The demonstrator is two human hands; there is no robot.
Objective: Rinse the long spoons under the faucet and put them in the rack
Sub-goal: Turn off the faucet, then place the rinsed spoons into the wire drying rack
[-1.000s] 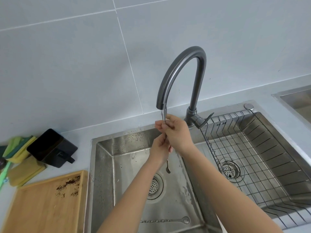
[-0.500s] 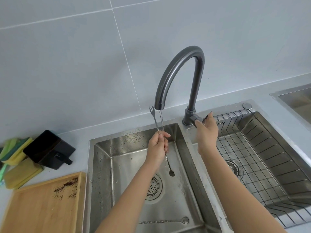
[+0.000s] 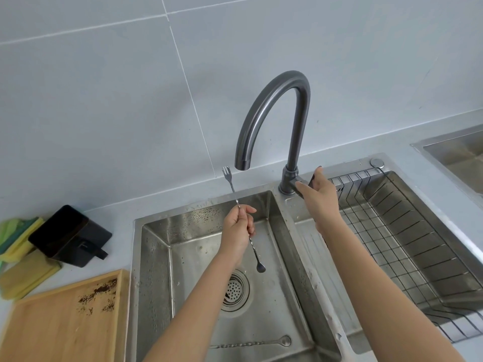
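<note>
Compared with a second ago, the right hand (image 3: pixel 317 194) has left the long spoon (image 3: pixel 244 218) and now grips the faucet (image 3: pixel 274 118) lever at centre right, fingers curled over it. At frame centre the left hand (image 3: pixel 239 231) pinches the spoon's twisted stem in closed fingers, forked end up just left of the spout, bowl hanging over the sink (image 3: pixel 183 239). A second spoon (image 3: pixel 256 343) lies on the basin floor at lower centre; the wire rack (image 3: pixel 407 246) sits at right.

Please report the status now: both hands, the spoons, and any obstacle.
Left hand shut on long spoon, beside the spout. Right hand on faucet handle, no water visible. Second spoon on sink floor. Rack unobstructed.
</note>
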